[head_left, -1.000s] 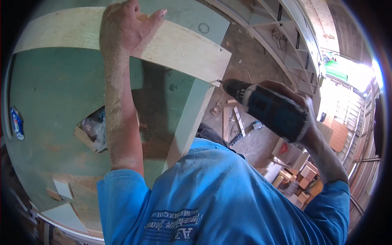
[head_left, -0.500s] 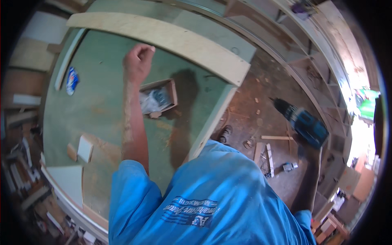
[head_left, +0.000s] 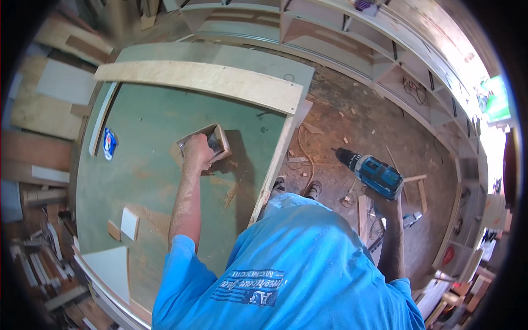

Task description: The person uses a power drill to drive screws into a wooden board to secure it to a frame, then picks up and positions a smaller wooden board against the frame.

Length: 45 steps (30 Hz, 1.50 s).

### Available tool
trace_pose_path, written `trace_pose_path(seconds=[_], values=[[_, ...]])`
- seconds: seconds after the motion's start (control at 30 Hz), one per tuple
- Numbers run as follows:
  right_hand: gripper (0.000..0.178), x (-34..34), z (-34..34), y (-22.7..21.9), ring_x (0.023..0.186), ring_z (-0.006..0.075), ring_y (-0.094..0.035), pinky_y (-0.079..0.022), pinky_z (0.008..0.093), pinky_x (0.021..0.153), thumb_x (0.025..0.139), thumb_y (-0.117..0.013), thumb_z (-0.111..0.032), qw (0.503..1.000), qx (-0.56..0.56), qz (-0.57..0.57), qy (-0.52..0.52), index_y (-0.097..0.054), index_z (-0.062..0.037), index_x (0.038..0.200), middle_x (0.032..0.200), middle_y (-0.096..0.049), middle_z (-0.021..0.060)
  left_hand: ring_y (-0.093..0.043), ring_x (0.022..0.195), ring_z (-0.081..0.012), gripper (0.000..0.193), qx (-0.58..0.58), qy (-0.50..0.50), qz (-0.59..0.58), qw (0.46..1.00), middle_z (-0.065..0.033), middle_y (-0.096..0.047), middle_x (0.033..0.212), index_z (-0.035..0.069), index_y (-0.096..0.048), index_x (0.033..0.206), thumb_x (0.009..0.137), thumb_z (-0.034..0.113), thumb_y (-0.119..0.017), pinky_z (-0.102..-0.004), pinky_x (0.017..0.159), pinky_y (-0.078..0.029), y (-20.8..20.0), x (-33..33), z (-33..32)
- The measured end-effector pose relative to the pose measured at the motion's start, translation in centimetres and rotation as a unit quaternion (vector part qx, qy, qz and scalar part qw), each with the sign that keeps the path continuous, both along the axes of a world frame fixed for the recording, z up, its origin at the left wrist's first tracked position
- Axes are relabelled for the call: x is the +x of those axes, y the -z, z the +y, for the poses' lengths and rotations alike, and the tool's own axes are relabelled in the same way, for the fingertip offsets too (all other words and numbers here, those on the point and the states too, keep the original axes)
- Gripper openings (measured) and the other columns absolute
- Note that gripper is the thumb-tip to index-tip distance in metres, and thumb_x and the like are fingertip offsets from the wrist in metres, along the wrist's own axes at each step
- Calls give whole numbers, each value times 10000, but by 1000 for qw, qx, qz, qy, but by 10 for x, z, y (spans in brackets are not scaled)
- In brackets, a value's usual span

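My left hand [head_left: 198,150] is down in a small open wooden box [head_left: 223,137] on the green board [head_left: 159,195]. Its fingers are curled, with their tips hidden inside the box, so whatever they grip cannot be made out. Something greyish shows in the box beside the hand. In my right hand [head_left: 387,205] is a blue and black cordless drill [head_left: 377,174], gripped by its handle. The drill is held off to the right, over the floor, and its chuck points up and left.
A pale wooden strip [head_left: 203,77] lies across the board's far side, with a narrower strip [head_left: 276,159] down its right edge. A blue and white packet [head_left: 110,144] sits at the left. Shelving [head_left: 324,41] stands beyond. Offcuts and a cable [head_left: 301,144] litter the floor [head_left: 335,115].
My left hand has come down from near the far strip into the wooden box. The drill in my right hand now appears further left in view. The whole view has shifted.
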State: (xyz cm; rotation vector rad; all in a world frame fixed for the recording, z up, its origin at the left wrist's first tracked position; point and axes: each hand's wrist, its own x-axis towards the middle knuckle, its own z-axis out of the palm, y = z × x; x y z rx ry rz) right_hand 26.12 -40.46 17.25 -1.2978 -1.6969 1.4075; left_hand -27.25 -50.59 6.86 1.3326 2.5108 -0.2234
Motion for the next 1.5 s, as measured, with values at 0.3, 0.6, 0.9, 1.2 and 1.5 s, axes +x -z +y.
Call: trace_pose_path(seconds=[0.3, 0.6, 0.9, 1.2, 1.5], values=[[472, 46, -48, 26, 925, 150, -690, -552, 284, 809, 724, -771, 15, 989, -56, -59, 125, -671, -46, 1181, 1017, -729, 52, -715, 926, -344, 178, 166, -22, -171, 971, -158, -744, 949, 94, -761, 929, 785, 117, -659, -431, 820, -563, -36, -27, -10], [443, 37, -53, 21, 811, 127, -675, -543, 284, 682, 743, -785, 13, 987, -87, -73, 114, -680, -67, 1166, 990, -727, 34, -683, 1070, -361, 294, -59, 39, 36, 997, -198, -715, 1115, 40, -743, 1035, 758, 115, -682, -457, 921, -552, 5, -11, 27], [519, 35, -63, 20, 974, 180, -695, -540, 304, 850, 727, -782, -1, 987, -82, -76, 111, -651, -38, 1228, 1064, -735, 91, -684, 1063, -360, 275, -45, -6, 3, 999, -214, -714, 1095, 28, -744, 998, 741, 101, -681, -447, 933, -547, 21, -26, 29], [510, 32, -62, 15, 949, 181, -696, -545, 310, 832, 717, -799, 0, 986, -105, -76, 105, -664, -49, 1206, 1049, -737, 90, -720, 728, -230, 188, 124, -81, -147, 978, -132, -736, 798, 39, -730, 763, 694, 172, -842, -390, 680, -542, 28, -47, 4], [471, 5, -57, 2, 878, 157, -688, -545, 306, 776, 741, -799, -15, 989, -100, 1, 112, -680, -58, 1194, 1019, -739, 62, -721, 768, -212, 105, 459, -238, -534, 669, -134, -726, 881, 2, -657, 968, 901, 58, -716, -303, 699, -595, -63, 39, 22]])
